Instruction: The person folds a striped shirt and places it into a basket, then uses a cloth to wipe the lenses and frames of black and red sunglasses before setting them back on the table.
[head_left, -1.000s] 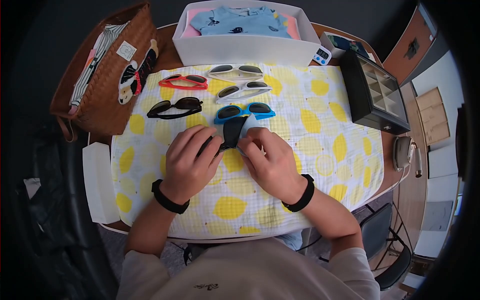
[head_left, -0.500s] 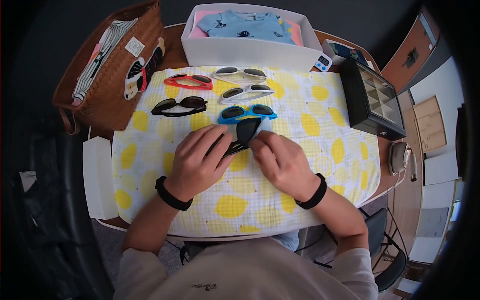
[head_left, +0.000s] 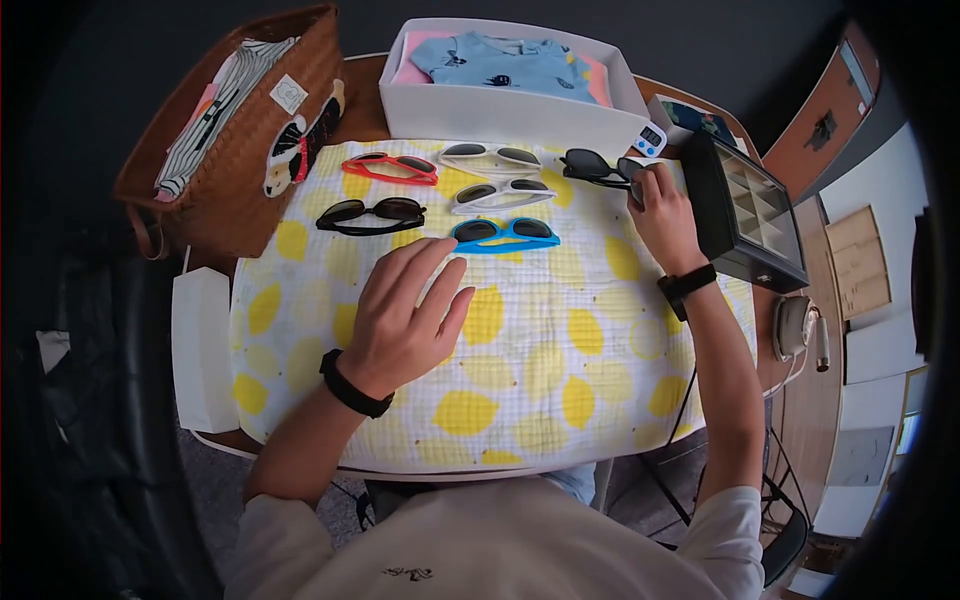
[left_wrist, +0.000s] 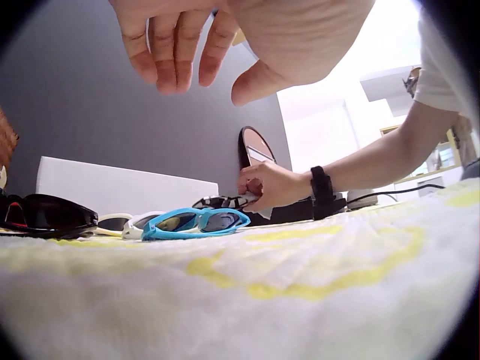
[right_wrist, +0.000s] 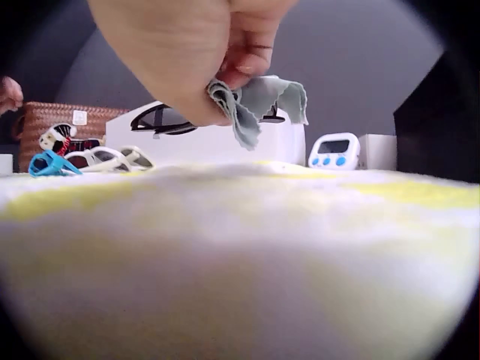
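Note:
My right hand point(head_left: 665, 220) is at the far right of the lemon-print blanket, its fingers pinching a crumpled grey-blue cloth point(right_wrist: 285, 97) and one end of a pair of black sunglasses point(head_left: 588, 164). In the right wrist view these sunglasses hang above the blanket. My left hand point(head_left: 410, 325) hovers over the middle, fingers loosely spread and holding nothing. Its fingertips overlap the edge of the blue sunglasses point(head_left: 540, 230) in the head view. Beyond lie dark sunglasses point(head_left: 402, 208), red sunglasses point(head_left: 428, 178), white sunglasses point(head_left: 480, 195) and cream sunglasses point(head_left: 518, 157).
A white box point(head_left: 510, 118) of folded clothes stands at the back, with a small timer point(head_left: 650, 138) beside it. A woven basket point(head_left: 225, 190) stands at left, above a white box point(head_left: 203, 350). A black compartment case point(head_left: 725, 215) borders the right side.
My right hand has carried the black sunglasses and cloth from the middle to the back right. My left hand has let go of the sunglasses and stays near the middle.

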